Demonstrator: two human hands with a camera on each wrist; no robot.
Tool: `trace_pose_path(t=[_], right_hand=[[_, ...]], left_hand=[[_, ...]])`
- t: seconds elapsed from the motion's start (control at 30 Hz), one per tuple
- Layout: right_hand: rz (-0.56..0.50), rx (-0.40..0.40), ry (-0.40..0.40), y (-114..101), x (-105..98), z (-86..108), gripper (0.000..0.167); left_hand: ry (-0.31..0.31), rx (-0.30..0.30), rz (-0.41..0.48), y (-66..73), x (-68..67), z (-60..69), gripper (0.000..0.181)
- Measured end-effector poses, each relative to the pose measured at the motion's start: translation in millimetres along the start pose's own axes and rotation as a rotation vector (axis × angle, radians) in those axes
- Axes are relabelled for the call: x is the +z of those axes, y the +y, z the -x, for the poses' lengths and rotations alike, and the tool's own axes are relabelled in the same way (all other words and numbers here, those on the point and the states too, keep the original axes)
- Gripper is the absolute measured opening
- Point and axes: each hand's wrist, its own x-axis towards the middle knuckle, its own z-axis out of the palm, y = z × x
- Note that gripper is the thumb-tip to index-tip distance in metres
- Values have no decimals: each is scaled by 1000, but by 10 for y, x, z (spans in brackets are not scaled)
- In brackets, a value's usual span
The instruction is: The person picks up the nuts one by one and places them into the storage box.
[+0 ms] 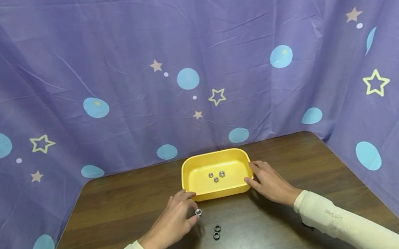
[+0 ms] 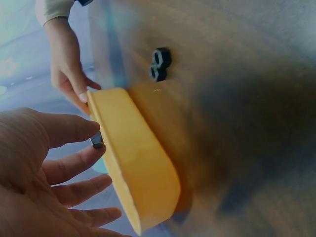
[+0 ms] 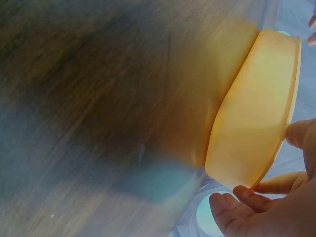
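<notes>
"Pinching something, that left hand [image 1: 173, 221]?"

"It's holding a silver nut [image 1: 198, 212] between thumb and index finger, near the yellow tray's [image 1: 219, 194] front-left corner; the other fingers are lying apart, uncurled."

"And the right hand [image 1: 268, 182]?"

"It's gripping the tray's right end with thumb and fingers."

"What is only the head view showing?"

"Three nuts [image 1: 216, 179] lying inside; wrist views are catching just the tray's outside. Two black nuts [image 1: 216, 236] are escaping the right wrist view."
</notes>
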Motion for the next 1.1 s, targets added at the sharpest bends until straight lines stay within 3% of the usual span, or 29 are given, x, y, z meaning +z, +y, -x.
trace_pose_path(t=[0.37, 0.77, 1.1], right_hand=[[-1, 19, -10, 9, -10, -6, 62], [-3, 19, -7, -5, -11, 7, 62], [2, 13, -4, -3, -1, 3, 62]], left_hand=[[-1, -9, -13, -29, -95, -225, 9], [-38, 97, -89, -63, -104, -353, 6], [-60, 120, -126, -77, -156, -483, 6]])
